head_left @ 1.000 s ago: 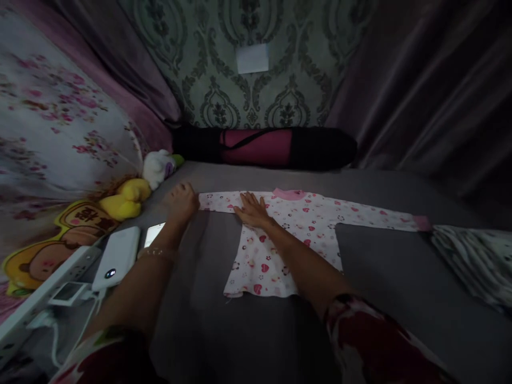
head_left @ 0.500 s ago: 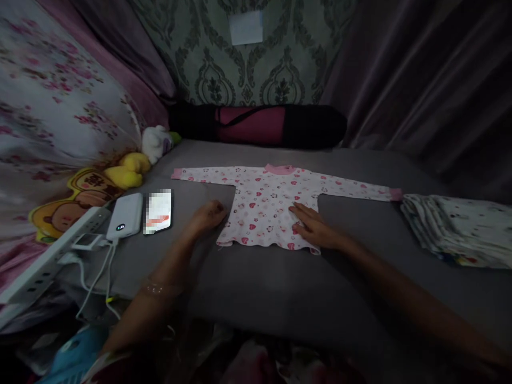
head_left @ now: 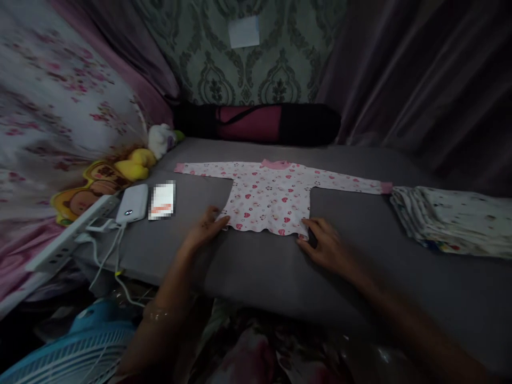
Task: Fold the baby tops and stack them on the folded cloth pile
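A child's long-sleeved shirt (head_left: pixel 270 197), white with pink hearts and small prints, lies spread on the grey bed surface, its pink collar away from me and both sleeves stretched sideways. At its lower left corner, my left hand (head_left: pixel 205 230) grips the hem, thumb on top and the other fingers curled beside it. My right hand (head_left: pixel 326 244) has the lower right hem corner between thumb and fingers. The hem between my hands is slightly wavy. Near the right cuff sits a stack of folded clothes (head_left: pixel 452 218).
Left of the shirt are a phone (head_left: pixel 162 201), a white power bank (head_left: pixel 133 204) with cables, a power strip (head_left: pixel 76 234) and plush toys (head_left: pixel 138 162). A black and pink rolled bag (head_left: pixel 256 124) lies along the back. A blue fan (head_left: pixel 76 346) stands below the bed edge.
My left hand has moved from beside the shirt onto its lower left corner. My right hand has slid from the shirt's front down to the lower right corner. The view has shifted slightly.
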Demonstrator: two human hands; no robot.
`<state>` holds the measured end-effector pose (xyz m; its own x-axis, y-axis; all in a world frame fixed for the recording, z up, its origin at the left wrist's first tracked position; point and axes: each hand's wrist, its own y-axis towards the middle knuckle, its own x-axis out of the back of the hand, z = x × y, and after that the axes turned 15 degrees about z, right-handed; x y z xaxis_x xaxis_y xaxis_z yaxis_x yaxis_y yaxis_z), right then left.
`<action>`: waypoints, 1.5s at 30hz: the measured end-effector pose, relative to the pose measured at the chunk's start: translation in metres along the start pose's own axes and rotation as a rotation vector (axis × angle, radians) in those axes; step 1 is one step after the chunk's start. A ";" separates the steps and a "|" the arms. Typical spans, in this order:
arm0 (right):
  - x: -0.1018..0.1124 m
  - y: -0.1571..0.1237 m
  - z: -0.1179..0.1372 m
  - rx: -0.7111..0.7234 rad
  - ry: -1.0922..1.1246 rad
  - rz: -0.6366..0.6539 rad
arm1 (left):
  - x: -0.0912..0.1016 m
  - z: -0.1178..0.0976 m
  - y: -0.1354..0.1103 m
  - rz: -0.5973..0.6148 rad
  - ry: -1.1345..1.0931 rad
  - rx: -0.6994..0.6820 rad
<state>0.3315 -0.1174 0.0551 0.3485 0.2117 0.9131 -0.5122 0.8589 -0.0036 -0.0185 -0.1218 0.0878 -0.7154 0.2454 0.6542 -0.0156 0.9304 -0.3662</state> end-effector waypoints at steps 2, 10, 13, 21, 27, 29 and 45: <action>-0.003 0.003 0.001 0.008 0.021 -0.050 | -0.004 0.000 -0.002 -0.014 -0.077 -0.051; -0.009 0.009 -0.004 0.099 0.055 -0.095 | -0.009 0.014 -0.002 0.065 -0.309 -0.185; -0.013 0.013 -0.011 0.144 0.066 -0.123 | -0.011 0.017 0.000 0.049 -0.375 -0.209; -0.010 0.015 -0.006 0.155 0.006 -0.193 | -0.014 0.002 0.004 -0.111 -0.503 -0.099; -0.013 0.020 -0.003 0.062 -0.059 -0.166 | -0.017 0.000 0.011 -0.184 -0.297 -0.127; -0.016 0.021 -0.009 0.034 -0.105 -0.155 | -0.019 0.003 0.017 -0.195 -0.222 -0.137; 0.033 0.008 -0.037 0.367 -0.212 0.175 | 0.006 0.026 0.005 -0.153 0.354 -0.105</action>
<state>0.3676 -0.0863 0.0705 0.0836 0.2061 0.9750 -0.8066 0.5885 -0.0552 -0.0408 -0.1229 0.0725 -0.4253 0.1636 0.8902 -0.0184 0.9818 -0.1892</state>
